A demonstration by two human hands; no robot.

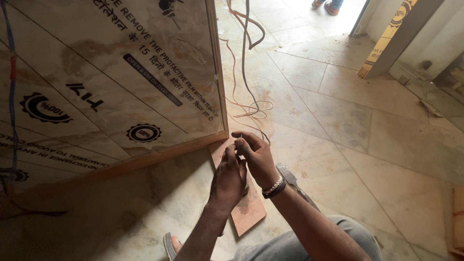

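— Down by the corner of the big board (111,82), what are the two hands busy with?

— Both are pinched together over something very small. The left hand (228,181) has its fingertips closed narrow, and the right hand (257,157), the one with a beaded bracelet (273,187), curls its fingers over them. I cannot tell what sits between them; it is too tiny.

— And the board itself?

— Marble-patterned, cream with brown veins, under a printed protective film, with a bare wooden edge. Its corner stands just beside the hands.

— Anything underneath them?

— A flat reddish-brown piece of wood (249,208) lies on the pale stone floor (348,121), directly below the hands. Thin cables (244,72), grey and orange, trail across the floor behind, one ending near the right hand.
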